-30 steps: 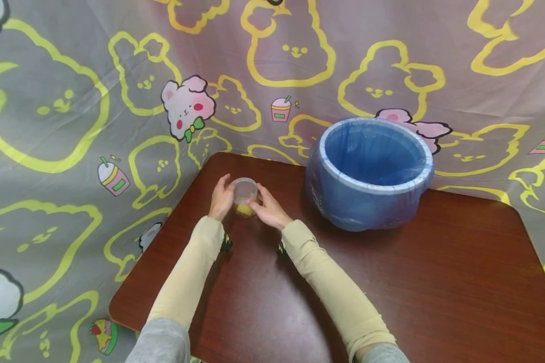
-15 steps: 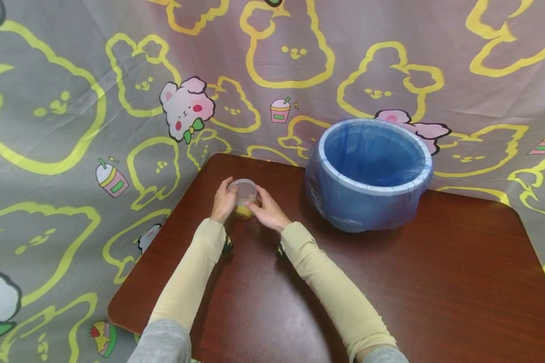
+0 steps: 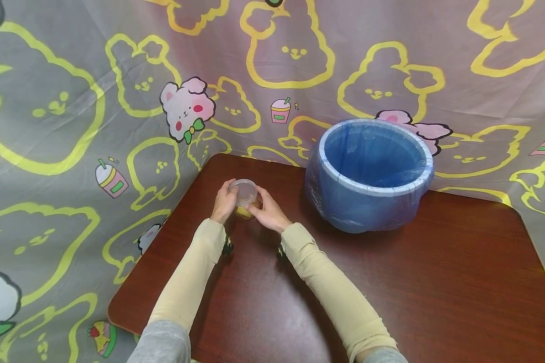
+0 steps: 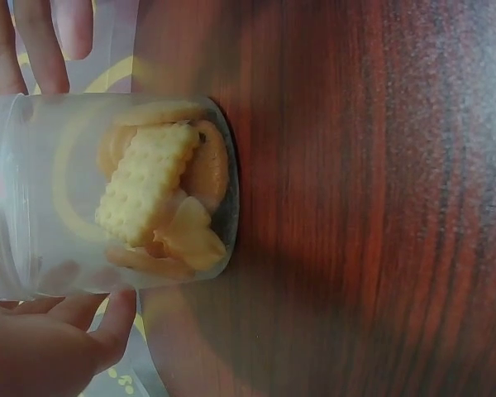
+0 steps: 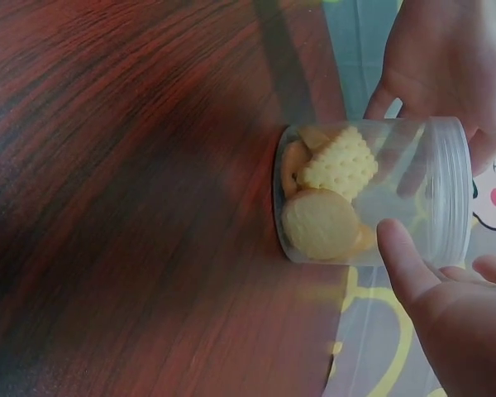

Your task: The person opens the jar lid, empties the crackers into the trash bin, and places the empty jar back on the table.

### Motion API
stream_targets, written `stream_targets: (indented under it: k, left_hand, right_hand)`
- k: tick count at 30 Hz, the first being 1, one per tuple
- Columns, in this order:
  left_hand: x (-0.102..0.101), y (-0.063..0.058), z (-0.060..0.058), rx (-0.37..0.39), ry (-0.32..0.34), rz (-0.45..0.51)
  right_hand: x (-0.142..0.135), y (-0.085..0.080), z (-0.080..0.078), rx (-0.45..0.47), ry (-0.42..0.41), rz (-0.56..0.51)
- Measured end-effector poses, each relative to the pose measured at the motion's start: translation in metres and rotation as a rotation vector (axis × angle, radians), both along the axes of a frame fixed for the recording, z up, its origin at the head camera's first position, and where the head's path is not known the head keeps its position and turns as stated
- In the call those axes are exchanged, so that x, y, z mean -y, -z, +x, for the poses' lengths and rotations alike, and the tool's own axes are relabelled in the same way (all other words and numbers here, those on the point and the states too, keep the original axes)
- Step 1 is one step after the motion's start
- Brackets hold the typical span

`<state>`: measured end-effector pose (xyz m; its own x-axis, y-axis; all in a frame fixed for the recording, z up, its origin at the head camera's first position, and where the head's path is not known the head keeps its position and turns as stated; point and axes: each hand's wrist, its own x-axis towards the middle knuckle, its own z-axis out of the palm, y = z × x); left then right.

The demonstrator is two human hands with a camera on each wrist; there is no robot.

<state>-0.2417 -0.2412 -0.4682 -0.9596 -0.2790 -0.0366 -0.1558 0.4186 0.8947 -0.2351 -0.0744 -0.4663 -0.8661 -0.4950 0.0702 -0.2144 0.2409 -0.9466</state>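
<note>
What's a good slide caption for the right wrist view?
Left hand and right hand hold a clear jar of round and scalloped biscuits.

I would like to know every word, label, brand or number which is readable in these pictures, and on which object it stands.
No readable text in any view.
Clear jar: no label or lettering visible.
Blue tub: none visible.
Patterned cloth: drawings only; any marks on the printed cups are too small to read.

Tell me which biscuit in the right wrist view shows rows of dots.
The pale, straight-sided biscuit, just above the round biscuit in that view. Its notched edge and dotted face set it apart; no other there shows dots.
</note>
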Motion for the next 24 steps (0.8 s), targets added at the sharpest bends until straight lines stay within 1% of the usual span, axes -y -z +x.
stream_targets:
  k: [4,9,18,24]
  left_hand:
    - [-0.0005,-0.0008,0.0003,-0.005,0.000,0.011]
    - [0.0000,-0.0014,-0.0004,-0.009,0.010,0.018]
    - [0.0047,-0.0055,-0.0019,0.015,0.070,0.032]
    - [0.0087,-0.0074,-0.0024,0.028,0.087,0.030]
  right_hand:
    - [0.0001,0.0004,0.0002,0.010,-0.004,-0.028]
    - [0.0003,0.0017,-0.0001,0.019,-0.002,-0.036]
    - [0.0008,0.0033,-0.0006,0.001,0.020,-0.004]
    - [0.0013,0.0058,-0.0017,0.006,0.018,-0.028]
